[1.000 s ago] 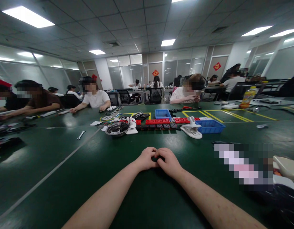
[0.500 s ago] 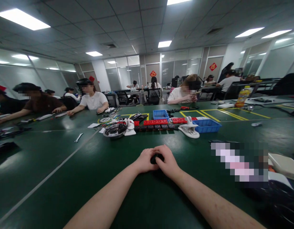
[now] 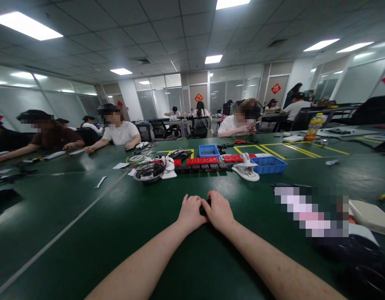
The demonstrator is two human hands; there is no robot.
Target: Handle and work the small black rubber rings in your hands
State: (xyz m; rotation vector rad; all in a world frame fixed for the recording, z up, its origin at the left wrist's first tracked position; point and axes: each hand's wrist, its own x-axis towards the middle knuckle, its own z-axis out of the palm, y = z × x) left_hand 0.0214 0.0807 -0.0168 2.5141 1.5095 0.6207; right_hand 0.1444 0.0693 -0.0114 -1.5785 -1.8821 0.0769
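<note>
My left hand (image 3: 191, 213) and my right hand (image 3: 221, 211) meet on the green table in front of me. The thumbs and index fingers come together, framing a small dark gap. In that gap a little of a small black object (image 3: 206, 203) shows; the hands hide most of it, so its kind is unclear. The fingers of both hands curl downward around it, their tips largely out of sight. One finger of the left hand sticks up slightly at the far side.
Beyond my hands stand red and black socket strips (image 3: 202, 161), a white clamp base (image 3: 246, 170), a blue bin (image 3: 269, 164) and a bowl of cables (image 3: 148, 171). A wrench (image 3: 100, 182) lies left. Co-workers sit across the table; a bottle (image 3: 313, 127) stands right.
My hands have shifted their hold: the fingers spread a little, and the right thumb has moved off the black object's front. Less of the black object shows now. The view has turned slightly.
</note>
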